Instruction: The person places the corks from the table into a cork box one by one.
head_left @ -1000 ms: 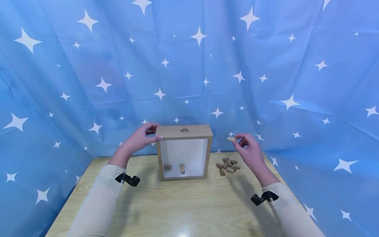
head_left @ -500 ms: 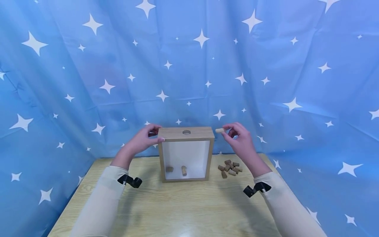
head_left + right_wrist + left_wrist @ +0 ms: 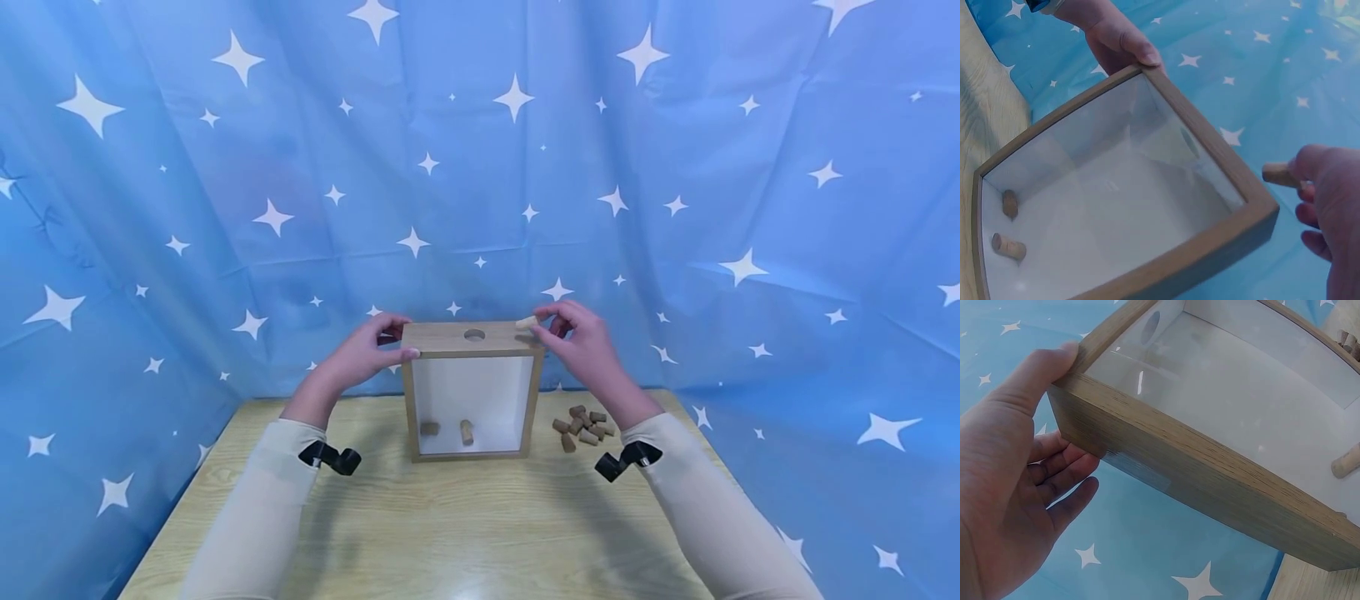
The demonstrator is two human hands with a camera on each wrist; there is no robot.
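A wooden box frame (image 3: 534, 400) with a clear front and white back stands upright on the table. A round hole (image 3: 474, 335) is cut in its top. Inside, at the bottom, lie a cork (image 3: 467, 432) and a darker cork (image 3: 429, 428). My left hand (image 3: 363, 350) grips the box's top left corner, thumb at the front and fingers behind. Between thumb and fingertips, my right hand (image 3: 581, 337) pinches a cork (image 3: 1280, 174) just above the box's top right end, to the right of the hole.
Several loose corks (image 3: 588, 437) lie in a pile on the wooden table (image 3: 465, 525), right of the box. A blue curtain (image 3: 480, 167) with white stars hangs close behind and along both sides.
My right hand has moved left with the cork, from above the pile to over the box's top right end. My left hand keeps its grip on the corner.
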